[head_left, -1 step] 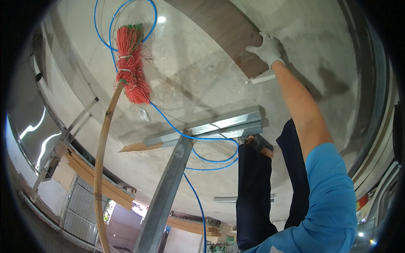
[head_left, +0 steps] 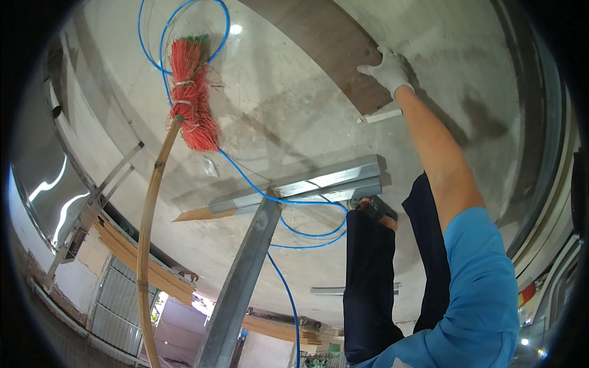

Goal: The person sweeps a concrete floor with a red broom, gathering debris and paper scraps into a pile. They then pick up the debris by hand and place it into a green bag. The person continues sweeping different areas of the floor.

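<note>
Right hand (head_left: 388, 70) in a white glove, fingers spread flat against the edge of a brown board (head_left: 334, 46) lying on the concrete floor (head_left: 288, 116), far right. Open, not gripping anything, just pressing on it. Left hand isn't in the shot, so can't tell its state. Arm's bare w/ a blue sleeve (head_left: 478, 288) at the near right. A small white strip (head_left: 383, 116) sits just beside the board's near end. Mid-scene there's a metal beam (head_left: 307, 187) w/ another one (head_left: 242, 282) running toward the near side, and a blue hose (head_left: 307, 233) looping over both. Left side: red broom (head_left: 193, 98) on a bamboo handle (head_left: 149, 245), hose coiled around its far end. Dark trouser legs (head_left: 368, 288) and a foot (head_left: 375, 211) touching the beam.
</note>
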A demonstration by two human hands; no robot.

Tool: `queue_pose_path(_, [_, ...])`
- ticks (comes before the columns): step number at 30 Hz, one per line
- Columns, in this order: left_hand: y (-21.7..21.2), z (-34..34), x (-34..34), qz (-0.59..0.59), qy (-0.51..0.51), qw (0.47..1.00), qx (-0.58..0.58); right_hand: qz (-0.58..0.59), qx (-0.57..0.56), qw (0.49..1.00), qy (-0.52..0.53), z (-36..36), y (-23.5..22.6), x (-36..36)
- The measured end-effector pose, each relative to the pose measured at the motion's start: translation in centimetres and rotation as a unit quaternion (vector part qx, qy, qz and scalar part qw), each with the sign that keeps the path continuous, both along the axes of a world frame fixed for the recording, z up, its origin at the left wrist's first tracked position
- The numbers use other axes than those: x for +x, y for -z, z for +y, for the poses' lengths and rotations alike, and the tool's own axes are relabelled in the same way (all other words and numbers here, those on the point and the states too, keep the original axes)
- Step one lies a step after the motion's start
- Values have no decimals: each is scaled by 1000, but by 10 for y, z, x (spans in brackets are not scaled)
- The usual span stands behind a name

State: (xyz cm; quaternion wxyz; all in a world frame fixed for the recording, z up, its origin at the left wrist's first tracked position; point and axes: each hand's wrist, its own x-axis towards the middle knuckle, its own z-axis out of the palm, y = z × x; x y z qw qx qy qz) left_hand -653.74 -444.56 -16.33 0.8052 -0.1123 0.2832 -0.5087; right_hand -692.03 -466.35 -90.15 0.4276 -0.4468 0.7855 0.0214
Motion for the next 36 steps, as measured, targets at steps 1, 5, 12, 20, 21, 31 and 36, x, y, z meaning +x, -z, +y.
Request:
queue_pose_path(1, [-4, 3, 4, -32, -7, 999, 5, -52, -3, 998, 21, -6, 5, -4])
queue_pose_path(5, [-17, 16, 15, -144, -28, 989, 16, -72, 75, 994, 45, -18, 0, -6])
queue_pose_path(12, [19, 8, 26, -825, -77, 361, 428, -163, -61, 984, -24, 18, -102, -8])
queue_pose_path(20, [42, -21, 5, -833, -179, 328, 408, 11, -31, 994, -100, 59, -323, -117])
queue_pose_path(21, [36, -21, 6, -833, -188, 335, 399, 31, -37, 993, -111, 74, -358, -137])
queue_pose_path(31, [22, -28, -6, -810, -88, 394, 425, 180, -157, 971, 28, 242, -637, -286])
queue_pose_path(36, [14, -35, -43, -813, -63, 398, 420, 341, -219, 913, 36, 270, -656, -308])
